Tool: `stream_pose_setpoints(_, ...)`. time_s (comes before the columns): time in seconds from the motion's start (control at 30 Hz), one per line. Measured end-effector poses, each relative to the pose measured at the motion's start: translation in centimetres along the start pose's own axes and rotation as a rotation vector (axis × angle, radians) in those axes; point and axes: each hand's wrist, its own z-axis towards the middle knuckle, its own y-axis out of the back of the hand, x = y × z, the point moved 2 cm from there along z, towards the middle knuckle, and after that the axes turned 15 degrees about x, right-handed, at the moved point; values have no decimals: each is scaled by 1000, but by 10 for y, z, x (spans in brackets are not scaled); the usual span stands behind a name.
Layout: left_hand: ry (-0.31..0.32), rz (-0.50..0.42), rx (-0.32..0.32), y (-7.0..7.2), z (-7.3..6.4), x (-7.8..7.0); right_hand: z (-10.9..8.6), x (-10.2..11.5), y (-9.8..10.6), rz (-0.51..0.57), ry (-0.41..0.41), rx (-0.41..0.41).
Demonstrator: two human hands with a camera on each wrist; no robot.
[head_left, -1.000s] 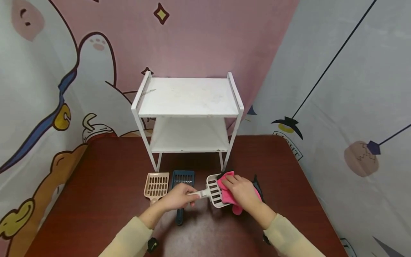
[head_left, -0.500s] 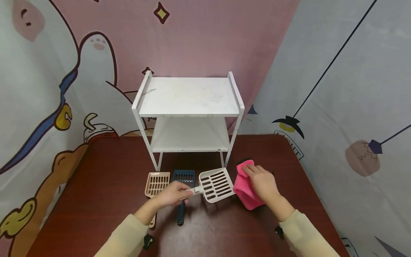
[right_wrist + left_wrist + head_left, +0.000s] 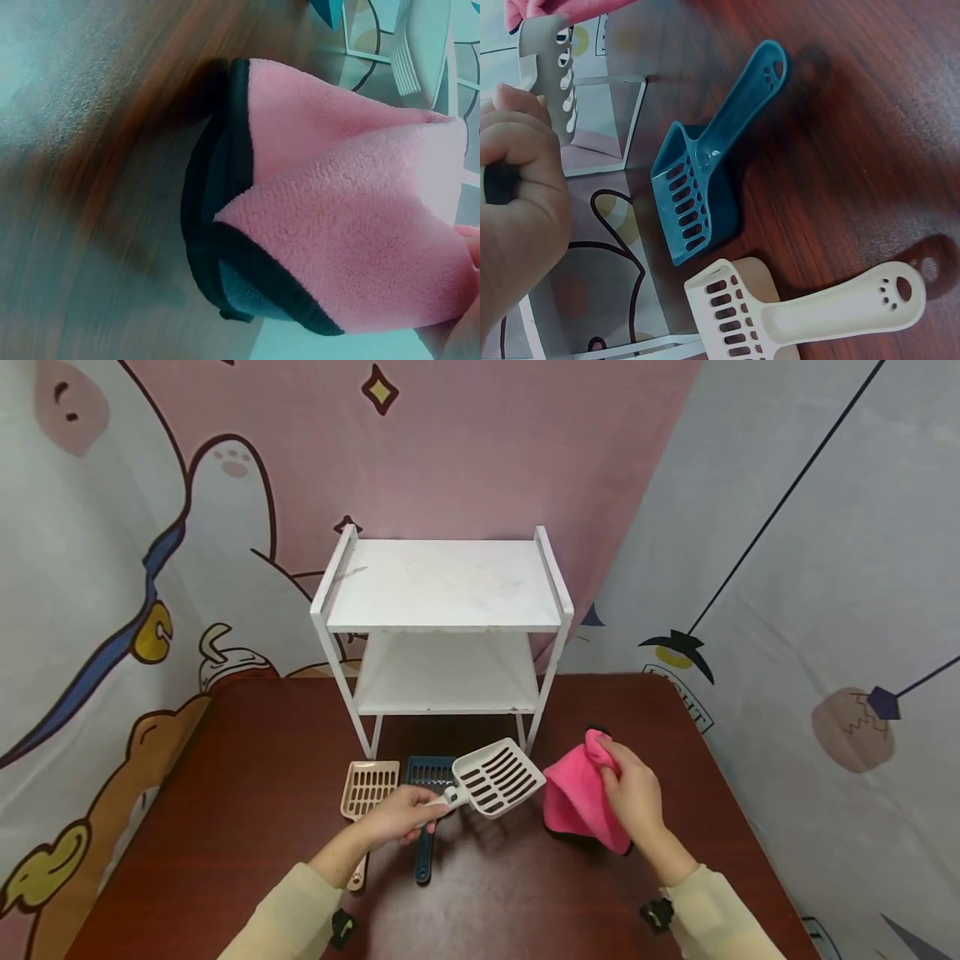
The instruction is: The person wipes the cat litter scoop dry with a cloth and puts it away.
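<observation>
My left hand (image 3: 405,814) grips the handle of a white slotted litter scoop (image 3: 498,778), held up over the table with its head toward the right. A pink cloth (image 3: 581,793) with dark edging hangs from my right hand (image 3: 633,789), which pinches it near the top, just right of the scoop. In the right wrist view the cloth (image 3: 360,217) shows its fleecy pink side and a grey-blue underside. Below and left of the held scoop lie a blue litter scoop (image 3: 716,142) and a beige litter scoop (image 3: 840,311), side by side.
A white two-tier shelf (image 3: 446,585) stands at the back of the dark red-brown table (image 3: 255,827). Behind and beside it hang cartoon-printed wall sheets (image 3: 465,452). The two lying scoops are just in front of the shelf's legs.
My right hand has drawn the cloth off the white scoop's head to the right and lifted it into a hanging fold. The scoop has tilted upward and shifted slightly left.
</observation>
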Motion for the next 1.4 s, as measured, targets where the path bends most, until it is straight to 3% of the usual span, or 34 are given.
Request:
stream_pose_setpoints(0.23,-19,-32,14,-1,2,1,-2,2,-2,40,19,-33)
stream_pose_setpoints(0.43,-81,-237,103,-8,5,3,-6,22,-10,113,86,-123)
stream_pose_setpoints(0.53,-74,-339,140,-14,9,3,-9,35,-18,129,130,-164)
stream_pose_setpoints(0.7,-49,-466,145,-20,13,2,-16,47,-34,114,210,-254)
stream_pose_setpoints(0.77,-57,-515,150,-21,13,1,-20,53,-39,92,258,-278)
stream_pose_setpoints(0.9,-94,-610,166,-24,17,-9,-30,70,-51,-6,467,-252)
stream_pose_setpoints(1.03,-125,-609,178,-26,20,-24,-38,79,-56,-82,628,-233)
stream_pose_setpoints(1.13,-109,-584,154,-26,20,-27,-38,78,-51,-81,640,-268)
stream_pose_setpoints(1.27,-68,-585,105,-24,18,-19,-35,74,-42,-67,629,-310)
stream_pose_setpoints(1.4,-58,-569,114,-26,17,-12,-31,73,-40,-144,677,-256)
